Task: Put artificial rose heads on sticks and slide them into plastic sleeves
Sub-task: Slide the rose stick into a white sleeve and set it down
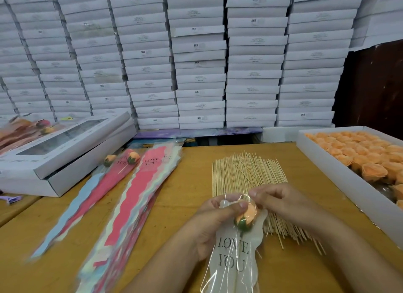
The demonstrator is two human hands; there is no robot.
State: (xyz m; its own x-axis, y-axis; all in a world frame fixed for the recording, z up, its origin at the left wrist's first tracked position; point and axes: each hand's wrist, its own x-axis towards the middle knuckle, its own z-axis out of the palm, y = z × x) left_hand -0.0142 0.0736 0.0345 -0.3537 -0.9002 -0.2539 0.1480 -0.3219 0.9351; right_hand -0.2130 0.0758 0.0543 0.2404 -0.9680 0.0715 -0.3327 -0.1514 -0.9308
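Near the worktop's front edge, the left hand (214, 218) pinches a peach rose head (247, 214) inside a clear sleeve (233, 255); the right hand (274, 200) pinches the sleeve's top. Sticks (246, 172) lie behind, a rose tray (340, 177) along the right edge, spare sleeves (135, 201) left.

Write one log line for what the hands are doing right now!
left hand: grips clear "LOVE YOU" plastic sleeve | right hand: pinches sleeve top | orange artificial rose head: inside sleeve
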